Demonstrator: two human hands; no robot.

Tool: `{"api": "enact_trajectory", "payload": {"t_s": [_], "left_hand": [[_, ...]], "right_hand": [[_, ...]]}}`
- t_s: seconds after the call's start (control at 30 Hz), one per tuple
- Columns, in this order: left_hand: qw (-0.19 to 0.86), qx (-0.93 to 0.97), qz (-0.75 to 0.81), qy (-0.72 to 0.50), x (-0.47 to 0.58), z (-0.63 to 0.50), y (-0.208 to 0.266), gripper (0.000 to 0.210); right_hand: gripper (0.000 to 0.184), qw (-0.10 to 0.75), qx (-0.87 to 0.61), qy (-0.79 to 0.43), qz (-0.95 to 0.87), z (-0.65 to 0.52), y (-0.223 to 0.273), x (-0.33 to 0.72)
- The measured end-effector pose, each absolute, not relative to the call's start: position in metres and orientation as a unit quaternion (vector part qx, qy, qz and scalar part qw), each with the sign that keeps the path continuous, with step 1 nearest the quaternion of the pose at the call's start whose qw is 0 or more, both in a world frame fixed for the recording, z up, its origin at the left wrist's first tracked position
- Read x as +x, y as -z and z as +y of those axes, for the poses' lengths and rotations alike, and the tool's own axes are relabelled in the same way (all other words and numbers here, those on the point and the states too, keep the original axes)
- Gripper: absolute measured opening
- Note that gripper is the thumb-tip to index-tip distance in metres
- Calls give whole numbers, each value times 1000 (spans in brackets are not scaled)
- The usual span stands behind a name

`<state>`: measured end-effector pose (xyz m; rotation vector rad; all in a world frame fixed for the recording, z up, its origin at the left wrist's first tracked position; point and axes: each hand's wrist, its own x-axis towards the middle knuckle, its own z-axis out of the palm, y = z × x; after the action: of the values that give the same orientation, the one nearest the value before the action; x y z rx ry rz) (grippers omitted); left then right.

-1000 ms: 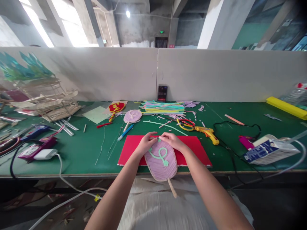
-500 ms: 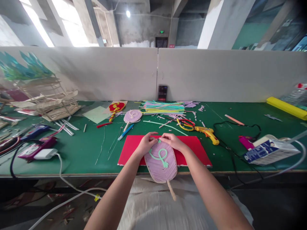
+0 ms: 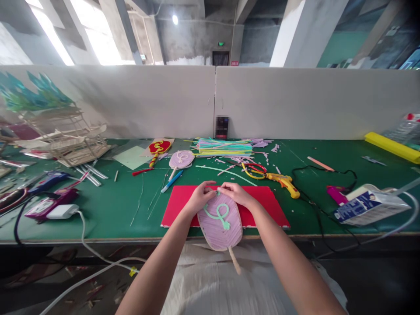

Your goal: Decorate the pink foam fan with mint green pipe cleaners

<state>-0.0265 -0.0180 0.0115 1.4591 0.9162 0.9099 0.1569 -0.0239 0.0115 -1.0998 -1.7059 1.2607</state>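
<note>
A lilac hand fan [image 3: 213, 234] hangs partly over the table's front edge, its pale handle [image 3: 235, 261] pointing toward me. Mint-green pipe cleaner [image 3: 223, 213] forms a loop and curls on its face. My left hand [image 3: 202, 197] is closed at the fan's upper left edge, thumb and index finger bent together. Beside it, my right hand [image 3: 236, 193] pinches at the top edge, where a small bit of green pipe cleaner [image 3: 218, 190] shows between the fingertips. Under the fan lies a red board [image 3: 262, 205].
Behind the board are a bundle of pipe cleaners [image 3: 225, 148], scissors [image 3: 254, 169], a yellow glue gun [image 3: 284, 181], a smaller lilac fan [image 3: 182, 159] and a blue marker [image 3: 172, 180]. A carton [image 3: 370, 208] stands right; a white plug [image 3: 63, 211] and cable lie left.
</note>
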Motion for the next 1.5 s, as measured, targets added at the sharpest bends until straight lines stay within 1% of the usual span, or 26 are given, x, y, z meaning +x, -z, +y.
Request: {"api": "enact_trajectory", "payload": {"t_s": [0.2,0.4,0.53,0.83,1.17,1.37,1.5], "left_hand": [[564,589,420,-398,-26,-19,-16,50],[574,583,424,-388,-29,-18,-16,55],[561,608,411,-383,-30,-16,-12,49],[558,615,412,-375,-30,-17,-12,50],[565,614,410,-368,-30,-18,-14,53],[534,632,420,-372,-29,-17,-13,37],[518,641,433,-365,-28,-17,-13,34]], "right_hand": [[33,385,-435,-506,-638,-26,-17,157],[29,444,-445,-494,-601,-25,-19,157],[30,459,-459,-493,-580,-23,-18,157],[29,405,-449,-496,-623,-25,-19,156],[32,399,-453,-480,-636,-24,-13,158],[32,394,-437,-485,-647,-24,-12,159],[32,387,-419,-500,-652,-25,-12,158]]}}
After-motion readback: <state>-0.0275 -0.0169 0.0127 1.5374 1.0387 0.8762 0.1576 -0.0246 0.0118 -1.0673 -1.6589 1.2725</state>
